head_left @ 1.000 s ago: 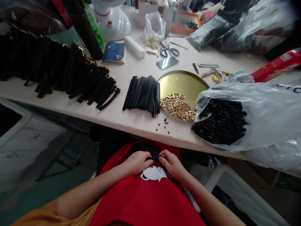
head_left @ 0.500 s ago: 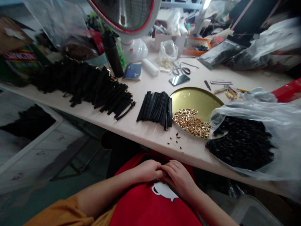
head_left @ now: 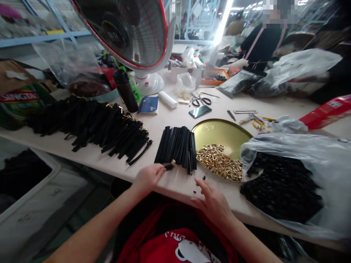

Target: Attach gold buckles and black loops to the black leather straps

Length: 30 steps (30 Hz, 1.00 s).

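Note:
My left hand is at the table's front edge. Its fingertips pinch a short black strap piece with a gold-coloured end, partly blurred. Just behind it lies a row of flat black straps, side by side. My right hand is held over the edge with its fingers apart and nothing in them. Near its fingertips are small black bits. Gold buckles are heaped in the front of a round gold tray. Small black pieces fill a clear plastic bag at the right.
A long pile of black straps with gold fittings covers the table's left. Behind stand a dark bottle and a fan. A phone, scissors and yellow-handled pliers lie farther back. A person is in the background.
My hands were together at my lap. They have parted and risen to the table edge, the left one now pinching the black strap piece. The view has tilted up.

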### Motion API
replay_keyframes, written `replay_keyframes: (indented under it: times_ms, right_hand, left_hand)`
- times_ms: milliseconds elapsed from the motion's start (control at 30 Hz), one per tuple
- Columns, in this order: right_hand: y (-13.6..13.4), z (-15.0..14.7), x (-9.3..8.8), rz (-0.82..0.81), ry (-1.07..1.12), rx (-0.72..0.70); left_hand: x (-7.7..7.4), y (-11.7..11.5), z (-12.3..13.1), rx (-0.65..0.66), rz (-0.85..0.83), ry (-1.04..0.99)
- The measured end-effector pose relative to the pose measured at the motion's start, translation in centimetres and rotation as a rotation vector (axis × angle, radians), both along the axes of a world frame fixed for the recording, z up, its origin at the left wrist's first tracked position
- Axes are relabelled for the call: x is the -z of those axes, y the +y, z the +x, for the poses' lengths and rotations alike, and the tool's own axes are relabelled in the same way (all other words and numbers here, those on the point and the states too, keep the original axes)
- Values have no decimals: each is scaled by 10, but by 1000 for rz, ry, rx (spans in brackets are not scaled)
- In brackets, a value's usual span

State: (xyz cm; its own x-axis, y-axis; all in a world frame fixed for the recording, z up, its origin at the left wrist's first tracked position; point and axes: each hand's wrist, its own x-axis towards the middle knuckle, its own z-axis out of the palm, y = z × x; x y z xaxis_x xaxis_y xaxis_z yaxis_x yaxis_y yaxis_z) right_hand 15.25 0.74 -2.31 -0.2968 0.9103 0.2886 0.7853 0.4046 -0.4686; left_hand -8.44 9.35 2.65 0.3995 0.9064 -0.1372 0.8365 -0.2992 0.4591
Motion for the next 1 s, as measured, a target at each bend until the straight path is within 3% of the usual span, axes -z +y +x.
replay_keyframes:
  times_ms: [67,133,233,333,400,467,600,800,900,1000]
  right_hand:
    - [6,10,7,-20,31,74]
    - [8,17,16,-49,71,90]
    - [7,21,26,-87,171,128]
    - [6,20,30,-109,215,147]
    - [6,20,30,-109,213,134]
    - [7,20,29,-108,219,122]
    - [8,22,26,-99,233,121]
    - [8,18,21,-43,206,119]
    - [5,23,18,6,314,128]
    - [0,51,3,65,385,252]
  left_hand:
    - [-3,42,-22,-156,256,146]
    - [-5,76,-39,-264,393,295]
    - [-6,97,-35,-325,514,328]
    - [-6,90,13,-176,539,272]
    - [-5,82,59,89,465,194]
    - [-3,80,104,243,373,180]
    - [6,94,161,136,242,279]
    - [12,108,180,47,187,295]
    - [3,104,178,34,208,227]
    - [-11,90,165,55,187,45]
